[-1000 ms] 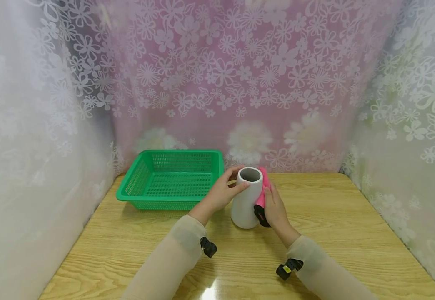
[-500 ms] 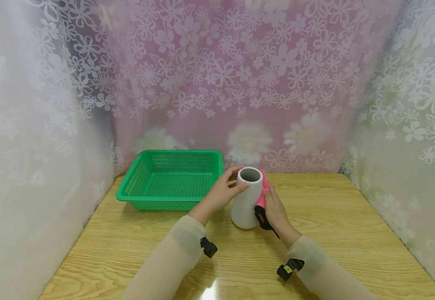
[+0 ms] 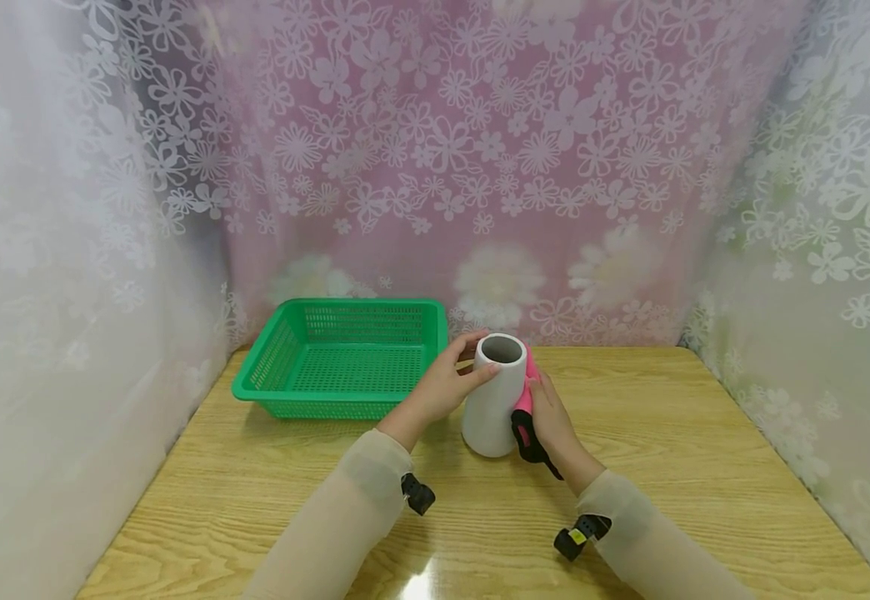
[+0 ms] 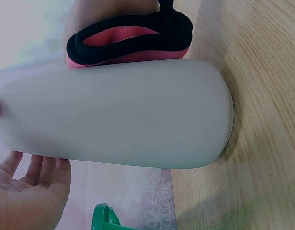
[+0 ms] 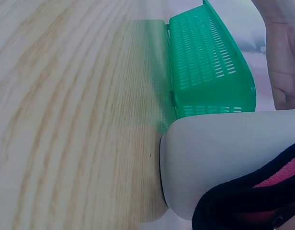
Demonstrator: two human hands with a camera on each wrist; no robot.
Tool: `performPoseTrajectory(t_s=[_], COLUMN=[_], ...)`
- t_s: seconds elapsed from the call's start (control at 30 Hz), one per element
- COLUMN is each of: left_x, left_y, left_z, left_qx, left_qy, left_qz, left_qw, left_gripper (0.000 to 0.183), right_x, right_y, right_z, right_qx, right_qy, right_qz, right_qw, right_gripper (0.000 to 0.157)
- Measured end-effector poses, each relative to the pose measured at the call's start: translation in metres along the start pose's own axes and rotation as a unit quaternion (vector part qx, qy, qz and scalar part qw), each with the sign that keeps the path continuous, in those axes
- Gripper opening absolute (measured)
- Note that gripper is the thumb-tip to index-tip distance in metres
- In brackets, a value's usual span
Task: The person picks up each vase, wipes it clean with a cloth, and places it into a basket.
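A white tapered vase (image 3: pixel 492 412) stands upright on the table, its round mouth facing up. My left hand (image 3: pixel 446 385) grips it near the top, thumb on the front below the rim and fingers round the far side. On the right side of the vase, my right hand (image 3: pixel 552 417) holds a folded pink cloth with black edging (image 3: pixel 528 429) against the wall. In the left wrist view the cloth's black-trimmed fold (image 4: pixel 133 40) lies along the vase (image 4: pixel 119 115). The right hand's fingers are partly hidden behind the cloth.
A green plastic basket (image 3: pixel 337 410) with slotted walls stands at the back left, close to my left hand. The wooden table (image 3: pixel 675 467) is bounded by flowered curtains (image 3: pixel 480 167) behind and at both sides. Each wrist wears a black camera (image 3: pixel 417 495).
The cloth has slid slightly down the side of the vase, and a black tail now hangs below it. My left hand and the vase have stayed in place.
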State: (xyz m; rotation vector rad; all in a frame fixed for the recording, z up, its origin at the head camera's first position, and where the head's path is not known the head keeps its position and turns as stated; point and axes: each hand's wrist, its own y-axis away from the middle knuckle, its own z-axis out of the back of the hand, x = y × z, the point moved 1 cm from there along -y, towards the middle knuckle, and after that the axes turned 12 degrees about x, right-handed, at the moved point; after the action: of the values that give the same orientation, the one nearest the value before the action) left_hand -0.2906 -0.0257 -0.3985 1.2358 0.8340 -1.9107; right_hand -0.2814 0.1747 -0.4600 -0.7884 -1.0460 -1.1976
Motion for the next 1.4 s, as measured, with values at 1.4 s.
performPoseTrajectory(t_s=[1.4], left_x=[0.0], left_y=[0.0], left_z=[-0.001], left_qx=[-0.003], left_qy=[-0.005], left_qz=[0.004], left_qw=[1.0], left_gripper=[0.068], right_x=[-0.009], right_y=[-0.005], right_z=[0.01], right_qx=[0.085], right_qy=[-0.013], right_qz=[-0.075], right_qw=[0.993], right_gripper=[0.065])
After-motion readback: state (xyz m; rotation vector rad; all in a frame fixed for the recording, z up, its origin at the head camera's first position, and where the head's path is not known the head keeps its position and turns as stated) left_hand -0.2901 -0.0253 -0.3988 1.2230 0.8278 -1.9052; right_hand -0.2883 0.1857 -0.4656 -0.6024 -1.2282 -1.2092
